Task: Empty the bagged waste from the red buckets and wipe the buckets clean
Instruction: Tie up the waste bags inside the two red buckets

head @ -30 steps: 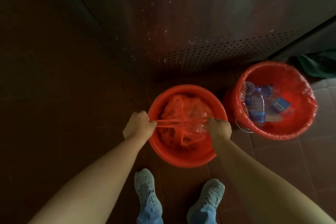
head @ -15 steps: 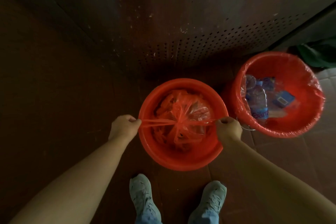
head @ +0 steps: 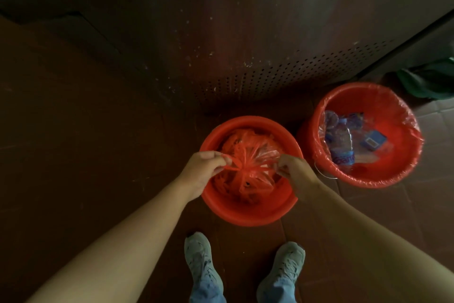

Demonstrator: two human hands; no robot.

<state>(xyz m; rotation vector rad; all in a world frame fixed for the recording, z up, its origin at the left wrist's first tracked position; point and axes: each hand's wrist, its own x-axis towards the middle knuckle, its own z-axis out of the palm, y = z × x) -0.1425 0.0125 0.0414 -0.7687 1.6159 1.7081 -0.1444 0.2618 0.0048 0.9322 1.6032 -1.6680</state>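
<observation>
While I close the red bag (head: pixel 248 177) inside the near bucket (head: pixel 245 218), both my hands are occupied with its two tails. My left hand (head: pixel 204 171) pinches one tail between thumb and fingers, over the left side of the near bucket. My right hand (head: pixel 296 172) has its fingers curled on the other tail over the right side, though its fingertips are in shadow and I cannot see them exactly. The knot sits between my hands, above the middle of the near bucket, and the bag lies fully inside it.

I judge that the knot is formed but perhaps not tight. To do this step well, I should pull the two tails outward and level, with equal force — not upward, because thin plastic can tear at the neck. A second crossing will stop it from slipping. For lifting, I should take the bag just under the knot.

The second bucket (head: pixel 368 183), just beside the near bucket on its right, has an open liner with a plastic bottle (head: pixel 340 141) and a small blue box (head: pixel 374 140) inside — it needs the same treatment.
</observation>
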